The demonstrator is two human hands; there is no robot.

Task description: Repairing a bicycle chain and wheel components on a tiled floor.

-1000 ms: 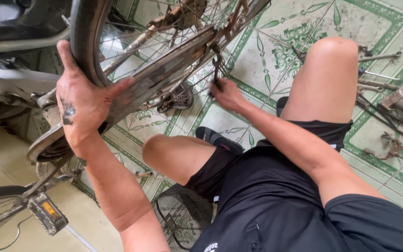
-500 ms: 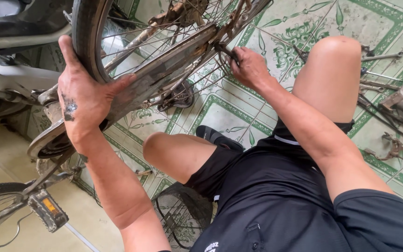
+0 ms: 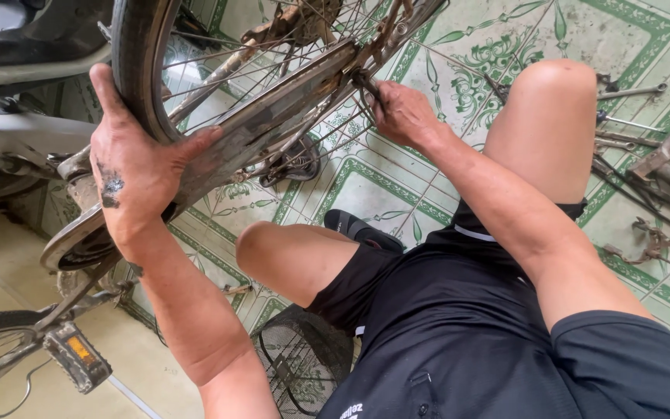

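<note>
Left hand (image 3: 137, 182) gripping tyre (image 3: 135, 70); right hand (image 3: 401, 112) seemingly on a tool (image 3: 367, 84).

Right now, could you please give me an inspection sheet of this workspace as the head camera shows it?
Surface: green-patterned floor tiles, dusty and scuffed.
Job's things: bicycle wheel with rusty spokes; worn chain guard running across it.
Clutter: metal hand tools scattered on the tiles at the right; wire basket beside the knee; black sandal.
Grippers: left hand, grease-smeared, grips the tyre and guard; right hand pinches a small dark tool at the guard's upper end.
Cables: a thin line lies on the floor near the pedal.
Surroundings: a second wheel at the lower left edge; dark vehicle part at the upper left.
</note>
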